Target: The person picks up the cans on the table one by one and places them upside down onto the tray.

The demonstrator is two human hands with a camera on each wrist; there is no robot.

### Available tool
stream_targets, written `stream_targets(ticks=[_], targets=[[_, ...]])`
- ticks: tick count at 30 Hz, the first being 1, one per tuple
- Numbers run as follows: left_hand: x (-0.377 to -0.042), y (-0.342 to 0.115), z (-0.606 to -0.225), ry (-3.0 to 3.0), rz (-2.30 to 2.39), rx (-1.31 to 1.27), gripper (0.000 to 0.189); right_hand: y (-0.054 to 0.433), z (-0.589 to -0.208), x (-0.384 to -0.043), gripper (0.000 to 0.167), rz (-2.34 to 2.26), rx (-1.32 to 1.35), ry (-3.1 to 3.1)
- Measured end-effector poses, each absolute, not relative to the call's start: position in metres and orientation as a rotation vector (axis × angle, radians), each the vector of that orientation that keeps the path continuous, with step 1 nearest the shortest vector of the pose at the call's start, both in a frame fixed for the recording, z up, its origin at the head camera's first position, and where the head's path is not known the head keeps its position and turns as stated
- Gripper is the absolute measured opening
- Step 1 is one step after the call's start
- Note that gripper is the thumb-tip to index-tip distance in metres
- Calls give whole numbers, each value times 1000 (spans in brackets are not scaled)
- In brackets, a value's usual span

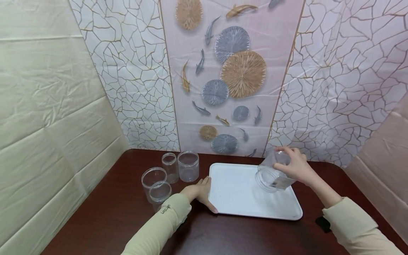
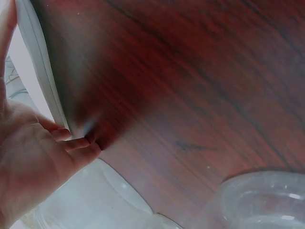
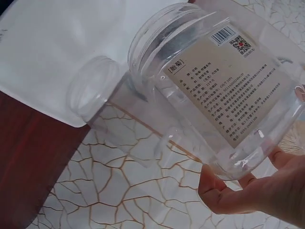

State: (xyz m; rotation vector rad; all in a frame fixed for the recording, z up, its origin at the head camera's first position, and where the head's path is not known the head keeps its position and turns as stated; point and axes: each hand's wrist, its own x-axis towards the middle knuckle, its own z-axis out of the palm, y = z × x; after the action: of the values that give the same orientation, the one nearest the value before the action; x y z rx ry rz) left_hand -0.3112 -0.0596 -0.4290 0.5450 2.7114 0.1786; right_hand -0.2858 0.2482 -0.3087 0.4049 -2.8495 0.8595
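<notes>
The right hand point(image 1: 294, 164) holds a clear, squarish plastic jar with a threaded mouth point(image 3: 217, 102) above the right part of a white rectangular tray with rounded corners point(image 1: 242, 193); its grip pinches the jar's base end between thumb and fingers. The jar tilts mouth-down; contact with the tray cannot be told. A beige printed label point(image 3: 221, 83) covers one side. Beside it shows another clear threaded rim point(image 3: 93, 88). The left hand point(image 1: 204, 191), its grip spread, touches the tray's left edge. Four clear, round plastic jars point(image 1: 188, 170) stand left of it on the dark reddish-brown tabletop point(image 1: 223, 235).
</notes>
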Motion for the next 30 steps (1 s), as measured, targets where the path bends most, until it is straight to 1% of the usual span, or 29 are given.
stream_targets(ticks=[6,14,19,30], targets=[[-311,-60,-430,2699,195,516,122,253,-322,-286,56,836,445,-2841],[-311,-61,-432,2695,191,497,122,255,-333,-288,58,746,367,-2894],[-311,-62,-433,2705,210,520,122,256,-339,-289,56,692,324,-2934],[-310,-64,-431,2706,237,534,121,259,-352,-288,55,697,361,-2936]])
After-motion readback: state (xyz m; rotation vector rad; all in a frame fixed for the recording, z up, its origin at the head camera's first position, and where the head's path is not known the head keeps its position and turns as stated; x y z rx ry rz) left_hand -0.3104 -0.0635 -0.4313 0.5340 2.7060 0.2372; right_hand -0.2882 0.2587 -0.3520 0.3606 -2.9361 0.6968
